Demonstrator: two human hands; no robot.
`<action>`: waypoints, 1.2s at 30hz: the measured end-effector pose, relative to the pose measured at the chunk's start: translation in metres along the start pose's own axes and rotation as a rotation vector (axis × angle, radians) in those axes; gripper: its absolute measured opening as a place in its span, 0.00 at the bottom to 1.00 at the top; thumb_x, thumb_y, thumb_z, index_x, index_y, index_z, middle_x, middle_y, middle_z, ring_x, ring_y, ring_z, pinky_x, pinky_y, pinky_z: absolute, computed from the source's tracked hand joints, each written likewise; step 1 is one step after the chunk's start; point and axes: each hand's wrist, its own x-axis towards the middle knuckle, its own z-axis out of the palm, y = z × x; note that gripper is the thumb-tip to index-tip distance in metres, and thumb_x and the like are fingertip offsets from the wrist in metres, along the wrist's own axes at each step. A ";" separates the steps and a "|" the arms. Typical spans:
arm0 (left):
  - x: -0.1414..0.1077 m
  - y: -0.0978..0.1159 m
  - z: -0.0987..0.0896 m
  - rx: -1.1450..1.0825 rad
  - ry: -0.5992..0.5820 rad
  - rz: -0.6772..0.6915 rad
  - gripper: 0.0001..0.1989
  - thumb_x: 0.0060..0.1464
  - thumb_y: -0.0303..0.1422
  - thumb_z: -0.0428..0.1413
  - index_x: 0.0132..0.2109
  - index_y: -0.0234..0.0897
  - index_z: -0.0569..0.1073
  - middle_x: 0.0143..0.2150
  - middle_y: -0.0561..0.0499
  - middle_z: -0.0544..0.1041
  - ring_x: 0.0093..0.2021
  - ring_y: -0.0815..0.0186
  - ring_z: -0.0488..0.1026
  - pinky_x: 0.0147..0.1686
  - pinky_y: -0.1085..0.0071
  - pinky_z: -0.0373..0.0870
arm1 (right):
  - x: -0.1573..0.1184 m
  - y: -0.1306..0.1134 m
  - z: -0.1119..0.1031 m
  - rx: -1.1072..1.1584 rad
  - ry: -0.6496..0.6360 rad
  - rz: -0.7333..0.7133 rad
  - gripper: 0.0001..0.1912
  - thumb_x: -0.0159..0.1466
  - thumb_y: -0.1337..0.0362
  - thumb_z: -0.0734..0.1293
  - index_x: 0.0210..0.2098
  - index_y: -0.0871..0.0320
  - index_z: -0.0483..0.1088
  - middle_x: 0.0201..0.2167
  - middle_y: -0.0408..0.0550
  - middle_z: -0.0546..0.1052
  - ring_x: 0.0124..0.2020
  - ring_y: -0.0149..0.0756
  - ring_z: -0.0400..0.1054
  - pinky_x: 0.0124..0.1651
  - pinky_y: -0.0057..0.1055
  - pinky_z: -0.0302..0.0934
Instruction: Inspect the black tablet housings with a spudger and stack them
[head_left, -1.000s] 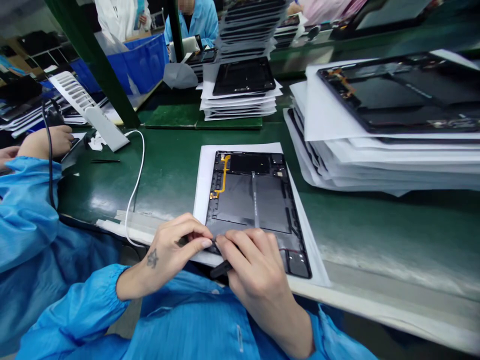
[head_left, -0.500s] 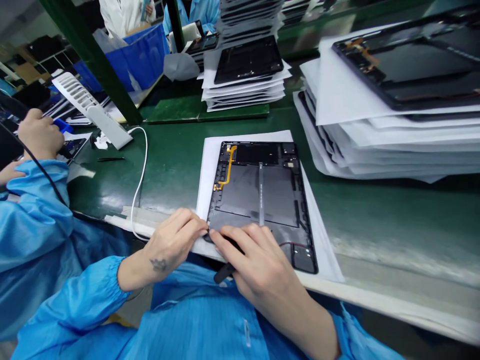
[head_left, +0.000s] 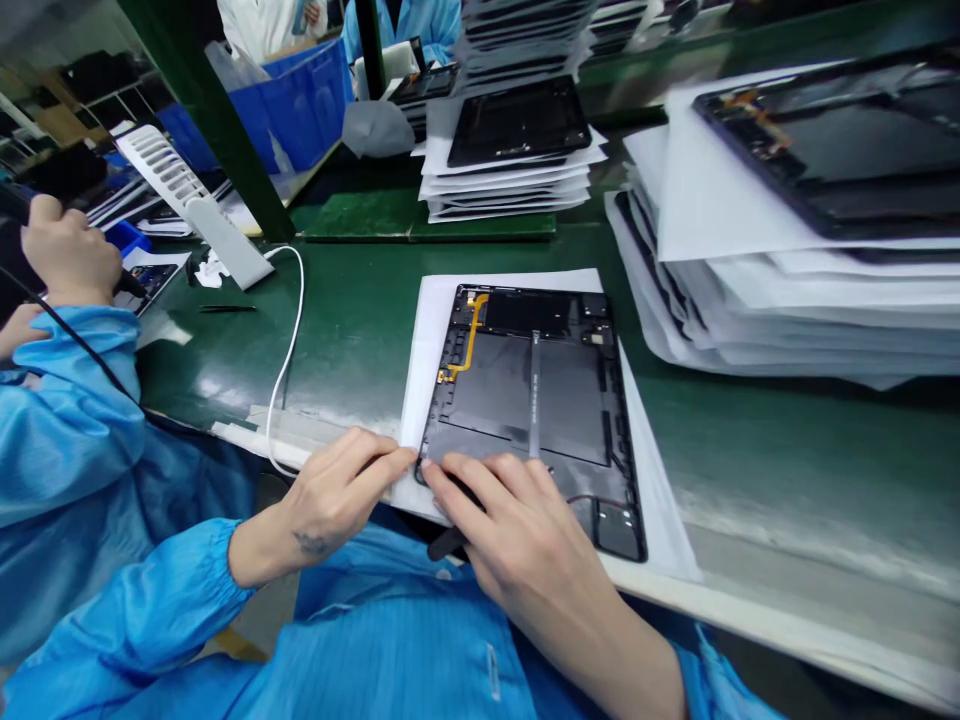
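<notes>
An opened tablet housing (head_left: 491, 385), dark inside with an orange flex cable (head_left: 471, 340) at its upper left, lies on white paper sheets (head_left: 424, 350) at the bench edge. My left hand (head_left: 334, 500) is closed in a pinch at the housing's near left corner; whatever is between its fingertips is hidden. My right hand (head_left: 525, 530) rests over the near edge, its index finger by the same corner. Under its palm it grips a dark tool whose black end (head_left: 446, 543) sticks out toward my body; the rest is covered, so its kind is unclear.
At right rises a stack of housings (head_left: 832, 160) interleaved with paper (head_left: 810, 310). Another housing (head_left: 521, 118) tops a stack at the back. A white fan-like device (head_left: 195, 205) with a white cable (head_left: 289, 340) stands left, near dark slim tweezers (head_left: 227, 308). A co-worker's hand (head_left: 71, 250) is far left.
The view has shifted slightly, moving the bench items a little to the right in the picture. My left fingers have shifted slightly at the corner; my right hand stays in nearly the same place.
</notes>
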 end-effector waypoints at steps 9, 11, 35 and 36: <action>0.002 0.010 -0.003 0.311 -0.059 0.239 0.16 0.67 0.22 0.48 0.59 0.23 0.69 0.43 0.37 0.79 0.43 0.57 0.76 0.40 0.62 0.78 | 0.003 0.006 -0.011 0.074 0.049 0.072 0.19 0.74 0.57 0.58 0.51 0.67 0.71 0.40 0.55 0.78 0.37 0.41 0.66 0.38 0.38 0.60; 0.003 0.015 -0.004 0.397 -0.078 0.272 0.14 0.66 0.21 0.50 0.56 0.20 0.71 0.43 0.36 0.79 0.40 0.58 0.76 0.37 0.63 0.78 | 0.003 0.016 -0.021 0.040 0.037 0.115 0.24 0.73 0.51 0.57 0.52 0.66 0.70 0.36 0.54 0.77 0.35 0.41 0.68 0.36 0.37 0.61; 0.022 -0.014 0.012 -0.426 -0.135 0.021 0.24 0.68 0.34 0.55 0.68 0.37 0.64 0.67 0.43 0.70 0.71 0.60 0.60 0.72 0.56 0.55 | 0.003 0.012 -0.032 0.076 -0.195 0.040 0.29 0.68 0.79 0.58 0.64 0.52 0.67 0.45 0.52 0.76 0.43 0.34 0.75 0.41 0.27 0.71; 0.022 -0.014 0.011 -0.437 -0.129 0.018 0.25 0.68 0.34 0.55 0.69 0.37 0.63 0.67 0.44 0.70 0.71 0.60 0.60 0.72 0.57 0.55 | 0.003 0.011 -0.030 0.084 -0.188 0.046 0.28 0.68 0.79 0.59 0.63 0.52 0.68 0.44 0.51 0.76 0.42 0.34 0.75 0.40 0.27 0.71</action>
